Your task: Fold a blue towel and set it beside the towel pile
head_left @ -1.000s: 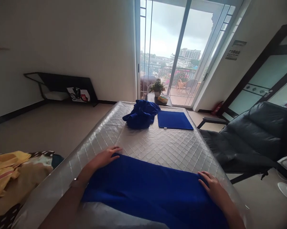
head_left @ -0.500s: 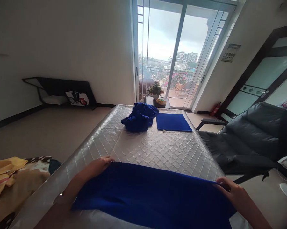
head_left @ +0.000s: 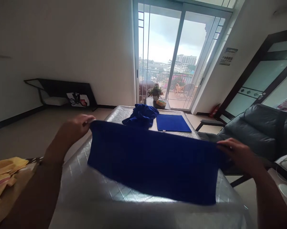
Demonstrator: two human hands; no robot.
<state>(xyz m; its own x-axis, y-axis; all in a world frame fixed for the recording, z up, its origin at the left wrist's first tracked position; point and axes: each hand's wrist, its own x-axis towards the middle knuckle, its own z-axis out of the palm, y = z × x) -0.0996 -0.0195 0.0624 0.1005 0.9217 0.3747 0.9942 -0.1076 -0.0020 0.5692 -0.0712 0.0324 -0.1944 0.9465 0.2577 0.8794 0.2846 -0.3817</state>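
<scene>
From my screen I log the towel as solid deep blue, darker in the shade. The crumpled cloth behind it reads the same blue; the flat pad looks brighter. The quilted cover is silver-grey, stitched in a diamond grid. The cloth at lower left is yellow with a pink stripe. The chair is black. The bag by the wall mixes white, black and red. The extinguisher is red. The plant is green, its pot white.
</scene>
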